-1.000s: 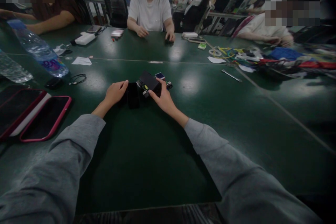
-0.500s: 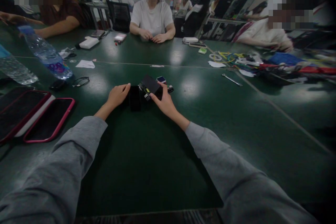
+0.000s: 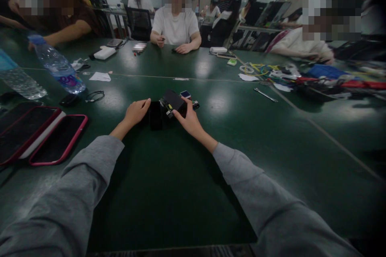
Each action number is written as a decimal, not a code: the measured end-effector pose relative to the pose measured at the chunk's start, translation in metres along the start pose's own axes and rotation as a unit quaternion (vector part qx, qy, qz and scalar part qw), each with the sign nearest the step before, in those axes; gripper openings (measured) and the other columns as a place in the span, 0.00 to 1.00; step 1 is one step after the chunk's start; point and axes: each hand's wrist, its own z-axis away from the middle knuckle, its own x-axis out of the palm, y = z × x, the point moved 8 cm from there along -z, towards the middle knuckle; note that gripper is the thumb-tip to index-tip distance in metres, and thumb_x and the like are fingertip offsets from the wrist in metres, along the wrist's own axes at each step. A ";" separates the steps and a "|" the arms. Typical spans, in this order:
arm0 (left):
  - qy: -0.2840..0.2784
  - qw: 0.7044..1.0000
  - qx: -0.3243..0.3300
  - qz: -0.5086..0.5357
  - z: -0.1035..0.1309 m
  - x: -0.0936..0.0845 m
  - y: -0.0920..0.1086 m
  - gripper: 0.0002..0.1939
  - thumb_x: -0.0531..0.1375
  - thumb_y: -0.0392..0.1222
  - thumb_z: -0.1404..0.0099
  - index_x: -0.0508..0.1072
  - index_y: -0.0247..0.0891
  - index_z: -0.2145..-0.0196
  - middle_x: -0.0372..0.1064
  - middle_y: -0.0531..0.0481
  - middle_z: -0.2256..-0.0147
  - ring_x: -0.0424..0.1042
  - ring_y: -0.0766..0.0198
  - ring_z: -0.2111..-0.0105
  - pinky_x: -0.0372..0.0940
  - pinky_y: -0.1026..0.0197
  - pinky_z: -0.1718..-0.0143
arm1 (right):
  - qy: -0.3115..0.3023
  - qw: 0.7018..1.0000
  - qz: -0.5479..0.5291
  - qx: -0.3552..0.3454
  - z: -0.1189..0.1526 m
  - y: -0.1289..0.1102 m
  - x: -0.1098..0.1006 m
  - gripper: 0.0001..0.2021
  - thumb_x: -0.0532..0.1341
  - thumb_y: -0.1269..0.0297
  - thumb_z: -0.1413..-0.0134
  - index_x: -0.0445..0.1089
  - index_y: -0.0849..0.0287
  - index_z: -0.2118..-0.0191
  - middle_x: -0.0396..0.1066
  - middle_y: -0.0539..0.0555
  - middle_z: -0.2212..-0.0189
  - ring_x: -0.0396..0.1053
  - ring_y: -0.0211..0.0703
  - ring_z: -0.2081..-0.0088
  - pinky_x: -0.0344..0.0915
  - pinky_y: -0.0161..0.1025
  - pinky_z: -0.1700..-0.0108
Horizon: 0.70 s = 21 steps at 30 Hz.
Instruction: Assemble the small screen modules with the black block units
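My right hand [image 3: 193, 122] is closed round a black box-shaped device [image 3: 174, 100], thumb at its near edge and fingers over its right side. Small connectors and a yellow part show along the device's left side. My left hand [image 3: 136, 113] is closed, its fingertips at the upper left edge of a black rectangular piece [image 3: 155, 116]; its lower fingers are hidden. This piece stands just left of the device. Behind my right fingers lie a small square module with a bluish face [image 3: 185, 94] and a small dark part [image 3: 196, 105].
Left are water bottles [image 3: 62, 70], a red-edged phone case [image 3: 58, 138] and a coiled cable [image 3: 95, 96]. A wrench [image 3: 265, 94] and a heap of cables [image 3: 301, 76] lie right on the green table [image 3: 175, 192]. A person in a white shirt [image 3: 175, 26] sits opposite.
My hands keep their grip and have barely moved; the whole view has shifted slightly downward. The person opposite has drawn their hands apart.
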 end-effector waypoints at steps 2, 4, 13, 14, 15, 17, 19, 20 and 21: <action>0.001 1.000 0.001 0.003 0.000 0.000 0.000 0.29 0.40 0.58 0.30 0.69 0.38 0.74 0.70 0.46 0.73 0.64 0.62 0.75 0.50 0.61 0.73 | 0.000 1.000 0.003 0.001 0.000 0.000 0.000 0.33 0.59 0.51 0.41 0.47 0.54 0.36 0.62 0.63 0.42 0.66 0.56 0.45 0.63 0.57 0.42; 0.000 1.000 0.001 0.005 0.000 0.000 0.000 0.29 0.40 0.58 0.30 0.69 0.38 0.74 0.70 0.46 0.73 0.64 0.62 0.75 0.50 0.61 0.73 | -0.002 1.000 0.004 0.000 0.000 0.000 0.000 0.33 0.59 0.51 0.41 0.47 0.54 0.36 0.62 0.63 0.42 0.66 0.55 0.44 0.63 0.57 0.42; 0.003 1.000 0.000 0.006 -0.001 0.001 -0.001 0.28 0.40 0.58 0.30 0.68 0.39 0.74 0.69 0.47 0.74 0.62 0.63 0.75 0.48 0.61 0.73 | 0.000 1.000 0.005 -0.001 0.000 -0.002 0.000 0.33 0.59 0.51 0.41 0.48 0.55 0.36 0.62 0.63 0.42 0.66 0.55 0.44 0.63 0.55 0.42; 0.003 1.000 0.001 0.006 -0.001 0.001 -0.001 0.28 0.40 0.58 0.30 0.68 0.39 0.75 0.68 0.47 0.74 0.61 0.63 0.76 0.48 0.61 0.73 | -0.001 1.000 0.003 -0.001 0.000 -0.001 0.000 0.33 0.59 0.51 0.41 0.48 0.55 0.36 0.63 0.63 0.42 0.66 0.55 0.44 0.63 0.55 0.43; 0.004 1.000 0.001 0.007 -0.001 0.001 -0.001 0.29 0.40 0.58 0.30 0.68 0.39 0.75 0.68 0.47 0.74 0.61 0.63 0.76 0.48 0.61 0.73 | -0.002 1.000 0.001 0.000 0.000 -0.001 0.000 0.33 0.59 0.51 0.41 0.48 0.56 0.36 0.63 0.63 0.42 0.67 0.55 0.45 0.64 0.55 0.43; 0.005 1.000 0.000 0.007 0.000 0.001 -0.002 0.29 0.40 0.59 0.30 0.67 0.39 0.75 0.68 0.47 0.74 0.62 0.63 0.75 0.48 0.61 0.73 | -0.003 1.000 -0.001 0.001 0.000 0.000 0.000 0.33 0.59 0.51 0.41 0.48 0.55 0.36 0.63 0.63 0.42 0.67 0.55 0.45 0.64 0.55 0.43; 0.005 1.000 -0.002 0.007 0.000 0.001 -0.002 0.29 0.39 0.59 0.30 0.67 0.39 0.75 0.68 0.47 0.74 0.62 0.62 0.75 0.49 0.61 0.73 | -0.003 1.000 -0.002 0.002 0.000 0.000 0.000 0.33 0.59 0.51 0.41 0.48 0.54 0.36 0.63 0.63 0.42 0.67 0.55 0.45 0.64 0.56 0.43; 0.004 1.000 -0.002 0.007 -0.001 0.001 -0.002 0.30 0.39 0.60 0.30 0.67 0.39 0.75 0.68 0.47 0.74 0.62 0.62 0.75 0.49 0.61 0.73 | -0.003 1.000 -0.003 0.002 0.000 0.000 0.000 0.33 0.59 0.51 0.41 0.48 0.54 0.36 0.63 0.63 0.42 0.67 0.55 0.45 0.64 0.56 0.43; 0.004 1.000 -0.001 0.009 -0.001 0.001 -0.002 0.30 0.39 0.60 0.30 0.67 0.39 0.75 0.69 0.47 0.74 0.63 0.62 0.75 0.49 0.61 0.73 | -0.003 1.000 -0.004 0.002 0.000 0.000 0.001 0.33 0.59 0.51 0.41 0.47 0.54 0.36 0.63 0.63 0.42 0.67 0.55 0.45 0.64 0.56 0.43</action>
